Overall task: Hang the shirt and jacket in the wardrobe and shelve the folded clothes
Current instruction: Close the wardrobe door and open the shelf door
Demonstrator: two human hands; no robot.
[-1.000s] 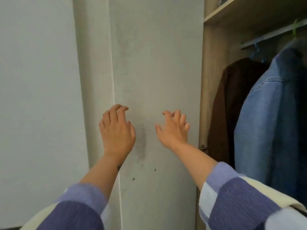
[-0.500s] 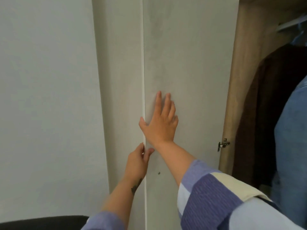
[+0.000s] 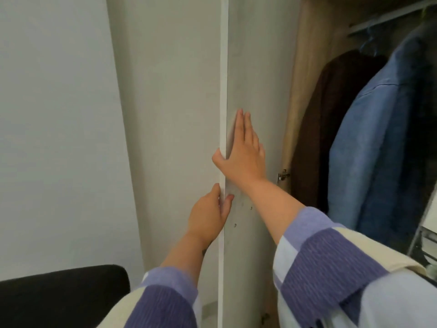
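The wardrobe (image 3: pixel 314 74) stands open at three o'clock, brown jacket (image 3: pixel 331 129) and blue shirt (image 3: pixel 369 147) hanging inside. On the door (image 3: pixel 257 79), the right hand (image 3: pixel 241 157) lies spread flat; the left hand (image 3: pixel 208 218) pinches its edge. Swing it steadily, fingers clear of the hinge (image 3: pixel 282 177).

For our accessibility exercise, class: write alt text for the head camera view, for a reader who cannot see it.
Two hands hold the edge of an open wardrobe door: the right hand lies flat on its inner face, the left hand wraps the edge below. Inside, a brown jacket and a blue shirt hang on the rail.
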